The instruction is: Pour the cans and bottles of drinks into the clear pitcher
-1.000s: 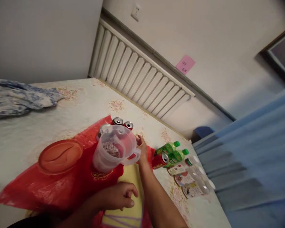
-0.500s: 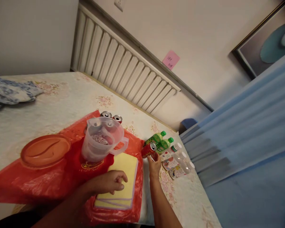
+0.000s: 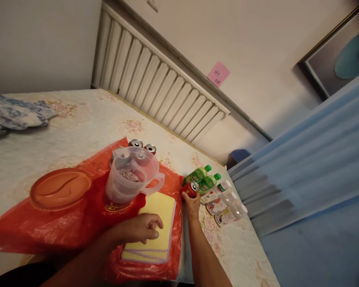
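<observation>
My right hand (image 3: 192, 204) is closed round a red drink can (image 3: 190, 189) lying on the bed beside two green bottles (image 3: 204, 177). My left hand (image 3: 143, 227) rests with curled fingers on a yellow cloth (image 3: 155, 227) that lies on a red plastic bag (image 3: 62, 227). A clear plastic jug (image 3: 131, 175) with a handle stands on the red bag just beyond the left hand, with some pinkish stuff in its bottom.
An orange lid (image 3: 60, 188) lies on the red bag at the left. Two cans (image 3: 143, 146) stand behind the jug. Clear bottles with labels (image 3: 227, 205) lie near the bed's right edge. A blue patterned cloth (image 3: 14, 115) lies far left. A radiator (image 3: 161, 91) lines the wall.
My right hand left the jug's handle, moved right and took hold of the red can. The left hand stayed on the yellow cloth. The view shifted a little.
</observation>
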Tool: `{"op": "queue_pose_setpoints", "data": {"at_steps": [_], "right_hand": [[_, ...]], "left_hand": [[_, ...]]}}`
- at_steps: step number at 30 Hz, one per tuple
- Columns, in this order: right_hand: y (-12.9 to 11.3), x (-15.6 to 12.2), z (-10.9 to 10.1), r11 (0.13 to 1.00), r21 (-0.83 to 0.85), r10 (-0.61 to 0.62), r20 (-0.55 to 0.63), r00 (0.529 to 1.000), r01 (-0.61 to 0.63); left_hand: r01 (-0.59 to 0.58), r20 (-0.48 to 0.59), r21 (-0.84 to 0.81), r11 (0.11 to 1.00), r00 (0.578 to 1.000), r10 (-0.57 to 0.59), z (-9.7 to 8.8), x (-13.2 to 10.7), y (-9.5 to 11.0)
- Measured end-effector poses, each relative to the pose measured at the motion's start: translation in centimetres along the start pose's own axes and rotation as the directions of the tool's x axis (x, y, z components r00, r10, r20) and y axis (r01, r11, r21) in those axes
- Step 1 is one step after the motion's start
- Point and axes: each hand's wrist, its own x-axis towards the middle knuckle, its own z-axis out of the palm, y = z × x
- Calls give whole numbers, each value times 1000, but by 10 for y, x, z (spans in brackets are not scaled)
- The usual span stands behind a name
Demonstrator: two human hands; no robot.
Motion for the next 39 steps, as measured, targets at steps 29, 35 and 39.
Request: {"op": "queue_pose_setpoints", "data": {"at_steps": [29,35,39], "right_hand": [[-193,-14,1,489,-74,-806,343,483,869],[-228,-20,15,247,-56,-863,440,246,967],[-241,-21,23,100,-83,-874,470,128,991]], "left_hand": [[-9,-28,-74,997,1000,7,-1,0,-13],[-31,-50,-87,996,998,26,-1,-5,-10],[-50,-89,-91,995,995,42,0,-7,-10]]}}
